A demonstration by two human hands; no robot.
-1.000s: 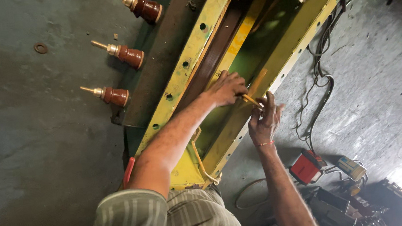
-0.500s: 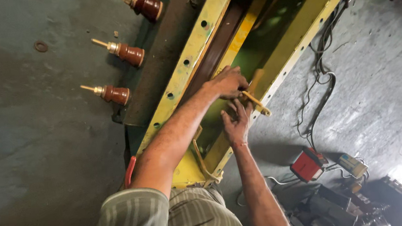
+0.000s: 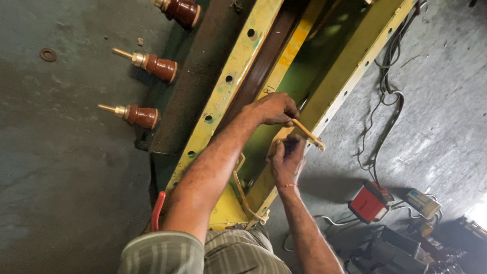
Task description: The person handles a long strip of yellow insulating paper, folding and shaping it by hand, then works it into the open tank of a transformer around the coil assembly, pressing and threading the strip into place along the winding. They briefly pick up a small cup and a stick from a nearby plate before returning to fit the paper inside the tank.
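A green transformer tank with yellow drilled rails (image 3: 237, 67) lies across the concrete floor. My left hand (image 3: 273, 109) reaches over the near rail and is closed on the upper end of a thin yellow metal strip (image 3: 309, 136) that sticks out over the far rail (image 3: 360, 62). My right hand (image 3: 286, 158) is just under the strip, fingers curled up toward its lower side with something small and dark at the fingertips. I cannot tell what that is. A striped sleeve (image 3: 161, 267) covers my left shoulder.
Three brown ceramic bushings (image 3: 142, 115) with brass studs stick out of the tank's left side. A washer (image 3: 47, 55) lies on the floor. A red handle (image 3: 156, 212) shows by my left arm. Black cables (image 3: 385, 113), a red box (image 3: 368, 201) and dark tools lie at the right.
My right hand has moved left, from beside the strip's outer end to under its middle. My left hand has stayed on the strip.
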